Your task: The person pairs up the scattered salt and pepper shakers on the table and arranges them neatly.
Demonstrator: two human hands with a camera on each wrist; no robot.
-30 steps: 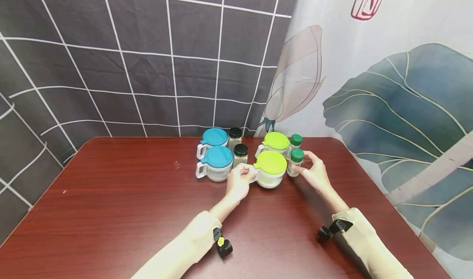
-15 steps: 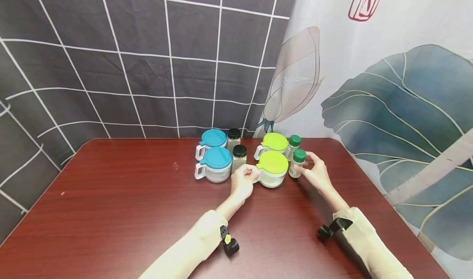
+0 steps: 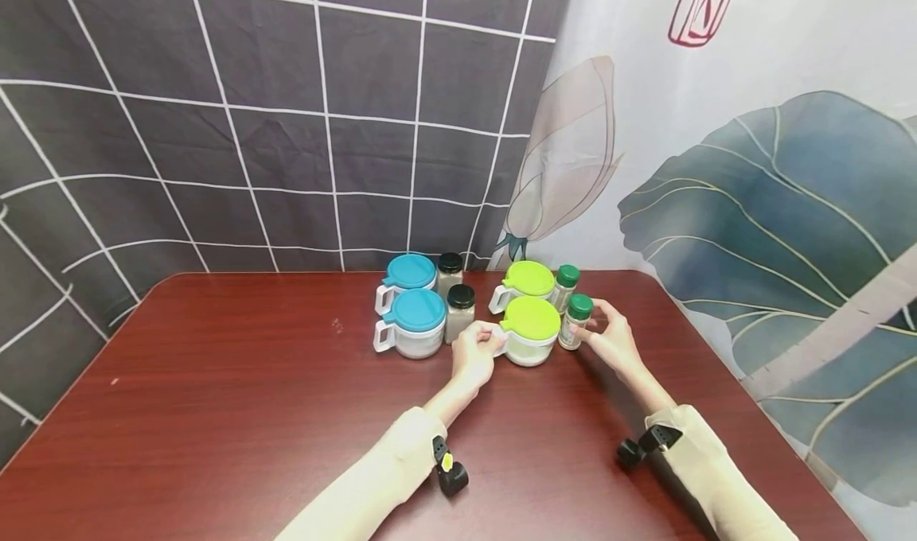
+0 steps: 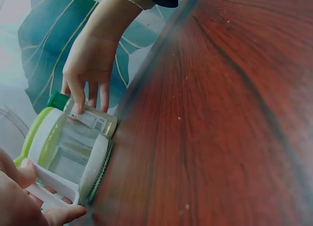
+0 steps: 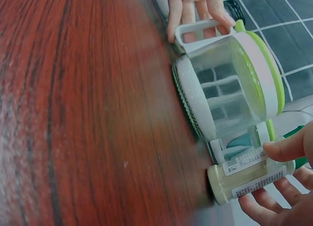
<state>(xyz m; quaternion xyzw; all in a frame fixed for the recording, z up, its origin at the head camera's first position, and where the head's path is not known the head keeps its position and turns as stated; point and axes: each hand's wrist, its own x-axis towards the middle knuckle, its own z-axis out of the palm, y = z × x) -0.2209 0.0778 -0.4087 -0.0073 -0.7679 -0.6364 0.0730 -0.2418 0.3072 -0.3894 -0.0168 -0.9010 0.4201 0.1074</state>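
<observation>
Two seasoning jars with lime-green lids stand one behind the other at the back right of the table. My left hand (image 3: 473, 358) holds the white handle (image 4: 55, 181) of the front green-lidded jar (image 3: 530, 328), thumb and fingers about it. Just right of that jar is a clear spice bottle (image 5: 249, 174) with a green cap (image 3: 580, 306). My right hand (image 3: 614, 342) grips this bottle between thumb and fingers. Jar and bottle stand close together, both upright on the table. A labelled side of the bottle shows in both wrist views.
Behind them stand the second green-lidded jar (image 3: 528, 277) and another green-capped bottle (image 3: 564, 286). Two blue-lidded jars (image 3: 417, 318) and two black-capped shakers (image 3: 460, 318) stand to the left. The brown table (image 3: 251, 414) ends at a dark gridded curtain (image 3: 272, 143) and a leaf-printed curtain (image 3: 774, 199).
Relative to the pair behind, the front green-lidded jar and the front bottle have shifted slightly right, my left hand moving with the jar. The head view has also drifted a little.
</observation>
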